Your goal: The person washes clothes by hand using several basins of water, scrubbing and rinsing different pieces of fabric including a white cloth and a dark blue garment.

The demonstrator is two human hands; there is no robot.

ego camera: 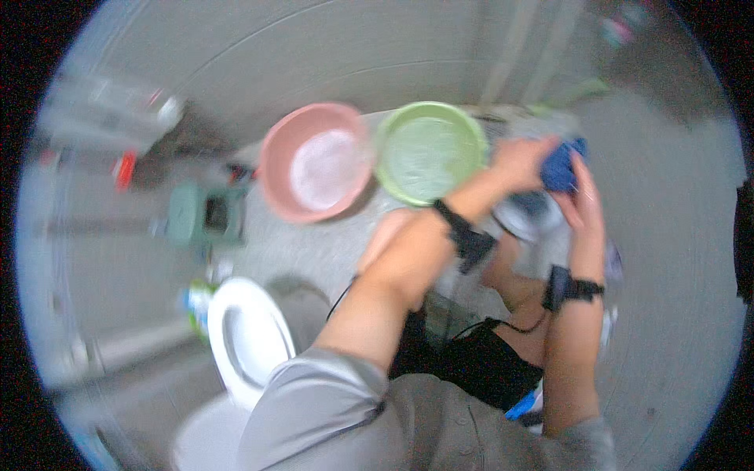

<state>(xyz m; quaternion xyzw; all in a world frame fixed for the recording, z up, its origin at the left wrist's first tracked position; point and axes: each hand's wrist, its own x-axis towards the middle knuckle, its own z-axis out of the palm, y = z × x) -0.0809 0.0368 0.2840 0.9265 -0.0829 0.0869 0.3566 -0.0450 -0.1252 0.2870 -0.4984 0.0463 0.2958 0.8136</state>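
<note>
Both of my hands are on a balled-up dark blue cloth (562, 168) to the right of the basins. My left hand (521, 162) grips it from the left. My right hand (583, 197) holds its right side with the fingers pointing up. Motion blur hides the exact finger contact. Just left of the hands stands a light green basin (483, 144) with clear-looking water inside. Beside it is a pink basin (275, 171) holding whitish, foamy liquid. Below the cloth lies a blurred grey and white thing (524, 215), too unclear to name.
A white toilet (253, 341) stands at my lower left, with a blue and green package (200, 306) near it. Farther left are a grey-green plastic object (182, 215) and a red item (125, 171). A grey wall (353, 41) rises behind the basins. Dark cables hang from my wrist straps.
</note>
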